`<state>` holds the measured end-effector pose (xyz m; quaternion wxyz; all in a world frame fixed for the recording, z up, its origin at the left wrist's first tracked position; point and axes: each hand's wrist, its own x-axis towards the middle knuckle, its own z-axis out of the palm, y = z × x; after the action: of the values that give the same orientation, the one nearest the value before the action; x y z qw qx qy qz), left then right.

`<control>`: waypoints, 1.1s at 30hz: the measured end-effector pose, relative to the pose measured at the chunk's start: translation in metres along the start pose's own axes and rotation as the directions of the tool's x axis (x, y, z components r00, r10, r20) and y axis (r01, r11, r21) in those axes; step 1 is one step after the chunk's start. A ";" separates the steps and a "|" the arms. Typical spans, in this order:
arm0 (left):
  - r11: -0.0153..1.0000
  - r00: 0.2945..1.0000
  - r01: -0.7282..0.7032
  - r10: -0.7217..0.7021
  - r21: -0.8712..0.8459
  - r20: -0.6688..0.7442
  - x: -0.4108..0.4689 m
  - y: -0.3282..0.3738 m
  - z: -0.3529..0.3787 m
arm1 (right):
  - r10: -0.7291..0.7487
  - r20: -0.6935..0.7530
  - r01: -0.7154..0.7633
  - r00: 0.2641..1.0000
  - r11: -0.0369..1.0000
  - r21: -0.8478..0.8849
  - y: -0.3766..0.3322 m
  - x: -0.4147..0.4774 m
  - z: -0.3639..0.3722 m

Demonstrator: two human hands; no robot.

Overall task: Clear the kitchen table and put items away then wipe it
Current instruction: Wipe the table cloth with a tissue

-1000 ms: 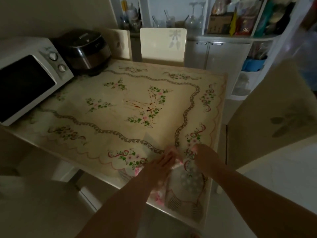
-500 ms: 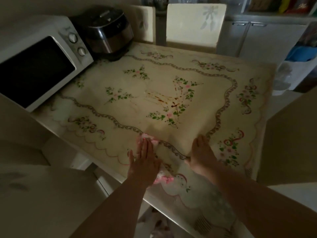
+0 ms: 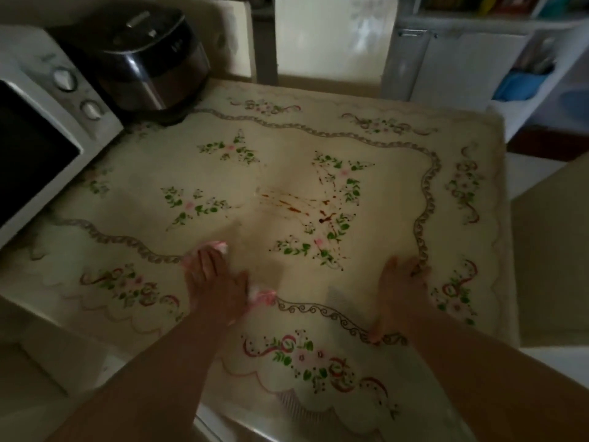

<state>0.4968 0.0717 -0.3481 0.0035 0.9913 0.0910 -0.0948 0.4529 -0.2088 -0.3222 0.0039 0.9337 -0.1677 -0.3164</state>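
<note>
The kitchen table (image 3: 287, 161) wears a cream floral cloth. Reddish-brown streaks of a stain (image 3: 296, 205) cross its middle. My left hand (image 3: 216, 285) lies flat with straight fingers on a pink and white wiping cloth (image 3: 261, 296), which peeks out beyond my fingertips and beside my palm. It sits near the table's front, left of the stain. My right hand (image 3: 401, 291) presses flat on the tablecloth at the front right, fingers spread, holding nothing.
A white microwave (image 3: 41, 129) stands on the table's left edge, a dark rice cooker (image 3: 146, 55) behind it. Two cream chair backs (image 3: 334, 39) stand at the far side, another chair (image 3: 551, 250) at the right. White cabinets (image 3: 471, 62) line the back.
My left hand has pushed the wiping cloth forward from the table's front edge toward the middle. My right hand went from the cloth to flat on the table. The view has moved closer.
</note>
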 end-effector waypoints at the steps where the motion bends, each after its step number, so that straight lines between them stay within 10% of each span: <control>1: 1.000 1.000 -0.003 0.003 -0.027 -0.009 0.009 0.007 0.001 | -0.008 -0.006 0.008 1.000 1.000 0.004 0.001 0.001 0.002; 17: 0.832 0.834 -0.551 0.548 0.064 0.064 -0.015 0.127 0.004 | -0.067 -0.018 0.067 0.998 0.997 0.044 0.008 -0.003 0.002; 33: 0.998 0.986 0.065 -0.067 0.019 0.153 -0.096 0.012 0.012 | -0.256 0.058 0.255 0.965 0.967 0.024 -0.019 -0.034 -0.028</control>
<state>0.4046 0.0422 -0.3415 0.0004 0.9775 0.1225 -0.1715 0.4503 -0.1832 -0.2822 -0.0495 0.9374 -0.0488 -0.3412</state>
